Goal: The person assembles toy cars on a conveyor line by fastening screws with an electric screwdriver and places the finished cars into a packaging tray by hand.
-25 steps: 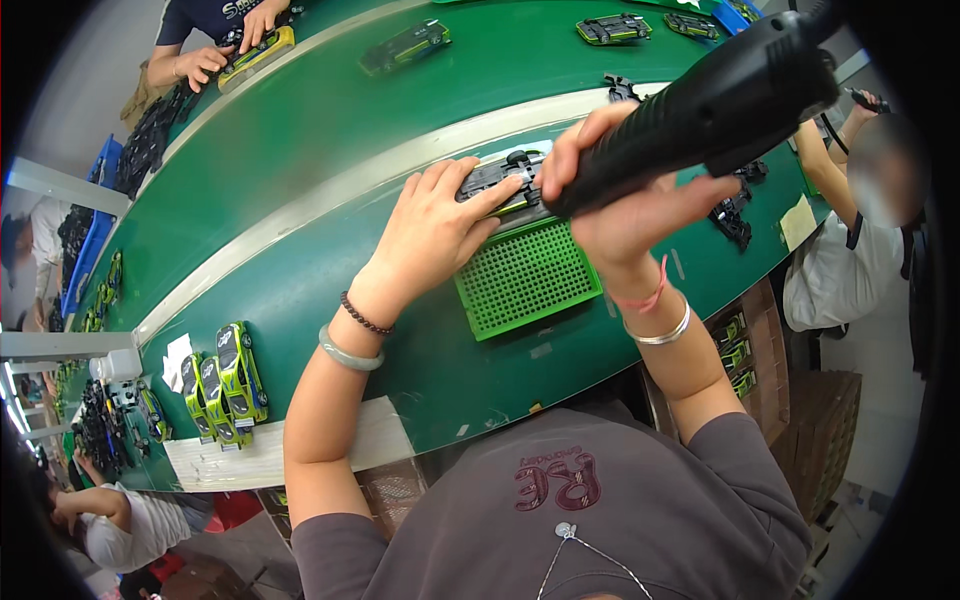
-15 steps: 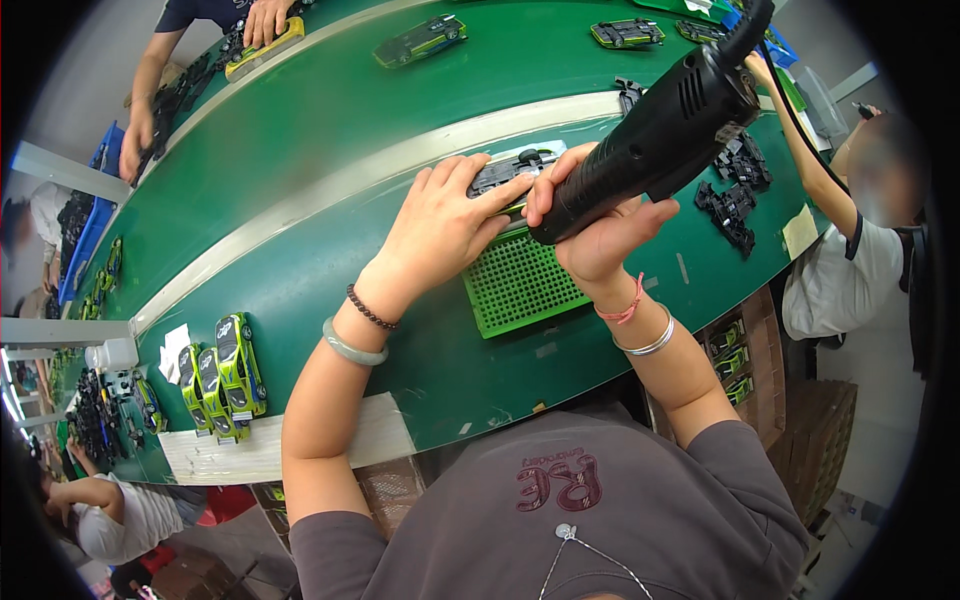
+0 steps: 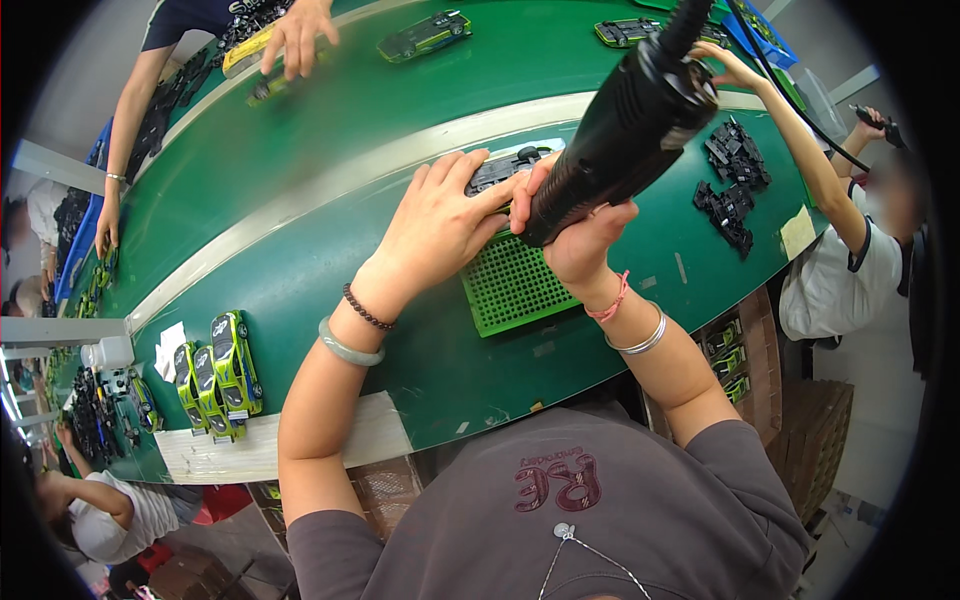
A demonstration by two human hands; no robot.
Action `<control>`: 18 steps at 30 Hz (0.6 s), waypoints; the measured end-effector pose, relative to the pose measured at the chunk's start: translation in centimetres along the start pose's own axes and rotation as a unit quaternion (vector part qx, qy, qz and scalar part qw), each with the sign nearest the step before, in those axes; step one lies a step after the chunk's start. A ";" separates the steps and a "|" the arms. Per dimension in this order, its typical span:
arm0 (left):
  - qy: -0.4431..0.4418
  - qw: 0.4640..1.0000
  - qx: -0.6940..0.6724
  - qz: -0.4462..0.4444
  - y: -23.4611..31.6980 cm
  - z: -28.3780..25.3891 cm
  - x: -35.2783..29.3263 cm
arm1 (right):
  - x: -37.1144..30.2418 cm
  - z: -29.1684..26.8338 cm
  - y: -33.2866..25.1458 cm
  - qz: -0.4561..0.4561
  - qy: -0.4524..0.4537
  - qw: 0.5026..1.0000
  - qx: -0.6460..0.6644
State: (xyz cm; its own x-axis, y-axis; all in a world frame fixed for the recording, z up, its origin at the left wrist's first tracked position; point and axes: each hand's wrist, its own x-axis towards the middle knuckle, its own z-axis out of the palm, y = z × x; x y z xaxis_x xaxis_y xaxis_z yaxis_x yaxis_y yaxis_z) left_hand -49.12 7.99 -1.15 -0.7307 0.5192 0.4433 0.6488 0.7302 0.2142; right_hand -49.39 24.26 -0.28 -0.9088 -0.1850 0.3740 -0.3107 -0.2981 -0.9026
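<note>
My right hand [image 3: 577, 248] is wrapped round the grip of a black electric screwdriver [image 3: 622, 130], which is tilted with its cable end up and to the right. The tool's tip is hidden behind my hands. Under the fingers of my left hand [image 3: 430, 215], a toy car [image 3: 493, 174] lies wheels up, its black underside showing; the hand grips it at its near left side. Part of the car is covered by my fingers. Just nearer to me, a green perforated plastic basket [image 3: 520, 287] sits on the green table.
Several green toy cars [image 3: 233, 362] stand together at the left. Black plastic chassis parts [image 3: 735, 160] lie at the right. Beyond a pale rail [image 3: 300, 188], a green belt carries cars [image 3: 425, 36]. A co-worker's hand [image 3: 303, 36] is at the far left, another's arm [image 3: 800, 130] at the right.
My right hand and the screwdriver have shifted slightly left. My left hand stays on the car. Across the belt, a co-worker's hand has moved right beside a blurred car; the right-hand co-worker's arm has shifted.
</note>
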 end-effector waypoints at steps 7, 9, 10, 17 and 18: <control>-0.063 0.989 -0.105 -0.086 -2.3 -4.2 -0.9 | 0.5 0.3 -1.6 -0.022 0.044 0.998 0.046; -0.101 0.985 -0.099 -0.102 -3.0 -4.6 -1.6 | 1.5 0.8 -3.6 -0.032 0.032 0.997 0.061; -0.100 0.985 -0.097 -0.104 -3.2 -4.6 -1.6 | 2.2 1.4 -4.5 -0.048 0.019 0.996 0.068; -0.080 0.984 -0.135 -0.086 -3.8 -3.8 -1.4 | 5.3 5.6 -2.3 -0.069 -0.050 0.995 0.057; -0.070 0.983 -0.150 -0.073 -3.7 -3.7 -1.3 | 5.4 5.7 -1.7 -0.066 -0.065 0.995 0.048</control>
State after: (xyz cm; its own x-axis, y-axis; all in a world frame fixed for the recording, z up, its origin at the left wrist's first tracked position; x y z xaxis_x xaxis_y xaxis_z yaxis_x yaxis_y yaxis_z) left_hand -49.80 2.93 0.73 -0.8292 0.4902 0.2687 0.5529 0.6481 0.5237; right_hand -52.14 18.39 4.50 -0.8162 -0.2563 0.5179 -0.3910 -0.4149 -0.8216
